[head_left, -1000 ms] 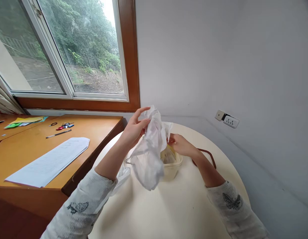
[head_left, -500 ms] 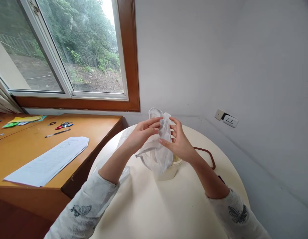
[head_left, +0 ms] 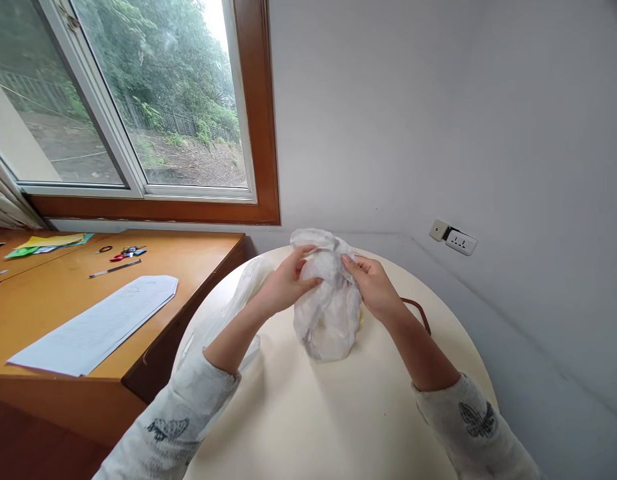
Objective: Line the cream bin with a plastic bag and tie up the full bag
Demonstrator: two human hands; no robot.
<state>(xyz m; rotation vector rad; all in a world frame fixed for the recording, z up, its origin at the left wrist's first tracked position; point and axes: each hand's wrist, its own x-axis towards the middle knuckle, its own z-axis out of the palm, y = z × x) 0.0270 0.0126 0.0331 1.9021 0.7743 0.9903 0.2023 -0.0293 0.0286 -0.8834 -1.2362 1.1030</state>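
A thin white plastic bag (head_left: 328,320) stands bunched up on the round table, draped over a pale container that is now almost wholly hidden. A small yellowish bit shows at the bag's right side. My left hand (head_left: 287,285) grips the bag's upper left, its fingers curled into the film with thumb and forefinger somewhat apart. On the other side, my right hand (head_left: 377,285) pinches the bag's gathered top between thumb and fingers. A second clear plastic bag (head_left: 238,300) lies flat beside my left forearm.
The round cream table (head_left: 328,413) stands against the wall. Behind my right wrist lies a brown loop (head_left: 419,312). To the left, a wooden desk (head_left: 208,257) carries paper sheets (head_left: 98,327), a pen (head_left: 115,268), keys (head_left: 131,252) and coloured papers (head_left: 51,241).
The bag has come down over the pale container, hiding it. My right hand has closed on the film and moved slightly right; my left fingers have curled in on the bag.
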